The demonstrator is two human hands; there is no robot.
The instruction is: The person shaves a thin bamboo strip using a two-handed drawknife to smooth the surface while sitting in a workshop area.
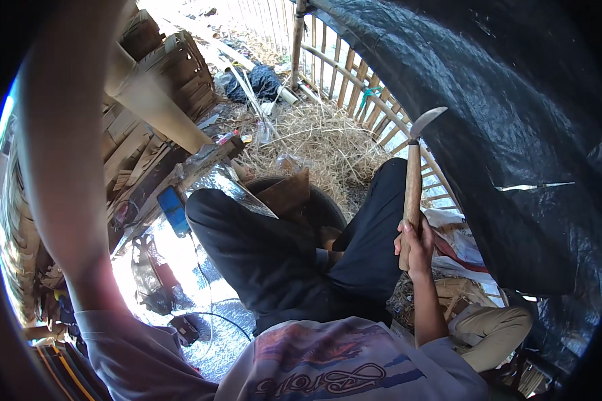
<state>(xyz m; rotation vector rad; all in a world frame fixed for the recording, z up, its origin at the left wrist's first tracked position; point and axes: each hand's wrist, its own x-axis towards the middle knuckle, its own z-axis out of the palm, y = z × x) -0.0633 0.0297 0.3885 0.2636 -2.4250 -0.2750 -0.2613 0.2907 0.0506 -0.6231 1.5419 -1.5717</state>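
My right hand [418, 246] is closed round the lower part of a long wooden handle. The tool is a curved-bladed knife [413, 177], held upright with its short, hooked metal blade pointing up and to the right. It stands in front of the black tarpaulin and beside my right knee. My left arm [67, 167] is raised close to the camera along the left side and runs out of the top of the picture. The left hand itself is out of view, so what it touches is hidden.
Between my knees is a black tub [331, 200] with a brown board [284, 194] across it. A blue phone [172, 210] with a cable is by my left knee. Dry straw [321, 137] covers the ground ahead. A thick bamboo pole [160, 107] slants at left; a black tarpaulin [515, 120] hangs at right.
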